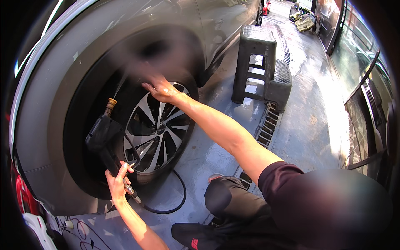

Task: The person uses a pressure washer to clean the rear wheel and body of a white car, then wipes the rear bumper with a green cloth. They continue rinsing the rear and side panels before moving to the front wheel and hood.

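My left hand is closed around the grip of a black spray gun. The gun points up into the wheel arch, and a thin jet leaves its yellow-orange nozzle. Below the grip, a metal coupling joins it to a black hose. My right arm reaches over the alloy wheel. At the upper part of the tyre is my right hand, its thumb apart. Blur covers its fingers, so I cannot tell whether they touch or hold anything.
The grey car's body panel curves around the wheel. A dark two-step stool stands beside the car, over a floor drain grate. Thin cords lie on the wet floor at lower left. Glass panels line the right side.
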`<state>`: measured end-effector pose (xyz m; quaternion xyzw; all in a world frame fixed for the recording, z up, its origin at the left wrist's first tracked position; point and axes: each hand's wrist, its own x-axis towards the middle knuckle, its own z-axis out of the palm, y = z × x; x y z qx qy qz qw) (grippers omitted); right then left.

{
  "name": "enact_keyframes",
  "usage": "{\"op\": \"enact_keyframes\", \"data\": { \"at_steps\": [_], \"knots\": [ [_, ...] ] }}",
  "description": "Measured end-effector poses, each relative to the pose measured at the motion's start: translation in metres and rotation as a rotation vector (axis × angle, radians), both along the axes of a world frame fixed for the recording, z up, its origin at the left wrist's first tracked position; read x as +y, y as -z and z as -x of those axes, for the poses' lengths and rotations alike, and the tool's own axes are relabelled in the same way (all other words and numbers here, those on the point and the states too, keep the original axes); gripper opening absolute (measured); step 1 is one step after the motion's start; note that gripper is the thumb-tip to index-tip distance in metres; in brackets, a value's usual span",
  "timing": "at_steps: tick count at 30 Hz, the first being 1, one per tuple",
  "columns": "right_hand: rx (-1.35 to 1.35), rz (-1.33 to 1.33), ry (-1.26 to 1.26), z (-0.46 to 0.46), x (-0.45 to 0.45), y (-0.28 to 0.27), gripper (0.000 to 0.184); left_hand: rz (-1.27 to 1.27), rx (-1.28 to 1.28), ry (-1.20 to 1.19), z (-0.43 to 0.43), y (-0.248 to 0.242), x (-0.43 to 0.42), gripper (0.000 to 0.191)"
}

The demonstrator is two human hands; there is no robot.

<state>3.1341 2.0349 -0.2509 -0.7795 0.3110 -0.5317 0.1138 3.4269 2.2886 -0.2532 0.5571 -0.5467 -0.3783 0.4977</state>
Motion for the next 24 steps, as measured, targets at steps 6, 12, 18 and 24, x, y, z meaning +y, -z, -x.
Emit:
{"op": "enact_keyframes", "data": {
  "at_steps": [6,12,18,24],
  "knots": [
    [0.014,-0.033,-0.043,0.008,0.012,0.007,0.075,-0.039,-0.108,-0.012,0.019,-0.022,0.010,0.021],
    [0.023,-0.091,-0.008,0.025,0.042,0.038,0.070,-0.066,-0.229,-0.034,0.037,-0.042,0.018,0.019],
    [0.028,-0.318,-0.006,0.057,0.105,0.080,0.058,-0.096,-0.321,-0.103,0.053,-0.055,0.026,0.020],
    [0.073,-0.715,0.063,0.129,0.166,0.180,0.055,-0.034,-0.458,-0.085,0.069,-0.064,0.031,0.016]
  ]
}}
